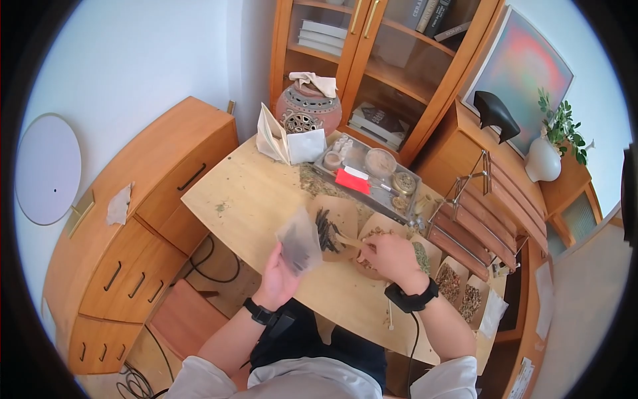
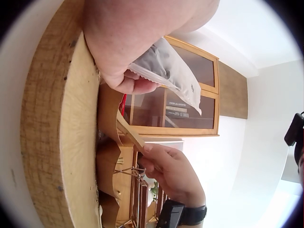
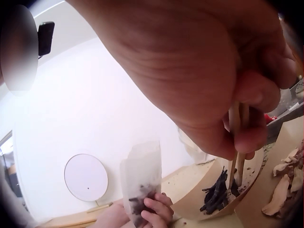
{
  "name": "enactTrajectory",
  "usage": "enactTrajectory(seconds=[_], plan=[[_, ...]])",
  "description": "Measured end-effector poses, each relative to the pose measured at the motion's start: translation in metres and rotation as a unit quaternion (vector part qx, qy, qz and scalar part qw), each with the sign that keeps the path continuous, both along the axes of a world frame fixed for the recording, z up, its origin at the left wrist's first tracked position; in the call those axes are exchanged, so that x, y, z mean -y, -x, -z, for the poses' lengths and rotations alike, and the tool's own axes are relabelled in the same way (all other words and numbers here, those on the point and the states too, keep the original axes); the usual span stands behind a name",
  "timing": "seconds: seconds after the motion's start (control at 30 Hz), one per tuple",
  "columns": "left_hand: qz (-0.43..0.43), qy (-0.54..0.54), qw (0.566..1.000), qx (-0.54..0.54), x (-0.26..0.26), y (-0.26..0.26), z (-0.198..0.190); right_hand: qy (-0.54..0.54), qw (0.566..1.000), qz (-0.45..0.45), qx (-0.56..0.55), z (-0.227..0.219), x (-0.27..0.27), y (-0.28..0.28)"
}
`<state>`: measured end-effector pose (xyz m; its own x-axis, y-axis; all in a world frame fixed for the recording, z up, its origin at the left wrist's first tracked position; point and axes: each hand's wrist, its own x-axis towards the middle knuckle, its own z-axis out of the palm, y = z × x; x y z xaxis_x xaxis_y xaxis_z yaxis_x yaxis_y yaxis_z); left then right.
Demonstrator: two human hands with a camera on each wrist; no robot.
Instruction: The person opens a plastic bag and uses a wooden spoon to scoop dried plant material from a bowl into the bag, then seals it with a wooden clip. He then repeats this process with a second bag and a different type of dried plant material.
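Note:
My left hand (image 1: 276, 282) holds a translucent pouch (image 1: 300, 241) upright. Dark pieces show through the lower part of the pouch in the right wrist view. With my right hand (image 1: 397, 257) I grip wooden tongs (image 3: 232, 175), their tips down among black, stick-like dried pieces (image 3: 215, 194). Those pieces lie in a brown paper tray (image 1: 343, 207), just right of the pouch in the head view. Under my right hand stands a second paper tray (image 3: 254, 207) with pale dried slices (image 3: 278, 194).
More paper trays with green bits (image 1: 421, 257) and mixed dried pieces (image 1: 449, 279) run along the right. Behind stand a grey tray (image 1: 319, 174) of jars, a red packet (image 1: 352, 181), an open book (image 1: 272, 138) and a clay pot (image 1: 312, 110). A slatted wooden rack (image 1: 475, 226) rises at right.

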<state>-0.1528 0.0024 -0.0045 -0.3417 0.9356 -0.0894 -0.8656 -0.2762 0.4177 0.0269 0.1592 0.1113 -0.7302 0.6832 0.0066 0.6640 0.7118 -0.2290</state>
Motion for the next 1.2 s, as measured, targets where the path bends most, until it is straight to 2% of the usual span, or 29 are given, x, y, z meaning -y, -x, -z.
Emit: enactTrajectory(seconds=[0.1,0.23,0.4,0.5,0.6,0.9,1.1,1.2], plan=[[0.002,0.003,1.000,0.000,0.001,0.000,-0.002,0.010,1.000,0.002,-0.021,-0.003,-0.008,-0.005],[-0.004,0.006,1.000,0.001,0.001,-0.001,-0.006,0.088,0.994,0.017,-0.064,-0.005,-0.015,-0.009],[-0.006,0.005,1.000,0.016,0.002,-0.001,-0.006,0.264,0.950,0.020,-0.167,-0.027,-0.010,-0.013],[-0.001,-0.006,1.000,0.020,0.001,-0.002,-0.006,0.297,0.928,-0.004,-0.224,-0.041,0.005,-0.011],[-0.007,-0.008,1.000,0.015,0.000,-0.002,-0.005,0.336,0.914,-0.015,-0.226,-0.042,0.011,-0.008],[-0.005,-0.003,1.000,0.010,0.002,-0.002,-0.009,0.288,0.936,-0.044,-0.198,-0.026,0.024,0.001],[0.002,-0.018,1.000,0.000,0.001,-0.002,-0.009,0.260,0.947,-0.040,-0.182,-0.045,0.031,-0.004],[-0.002,-0.023,1.000,-0.005,0.002,-0.003,-0.012,0.266,0.944,-0.007,-0.195,-0.051,0.028,-0.009]])
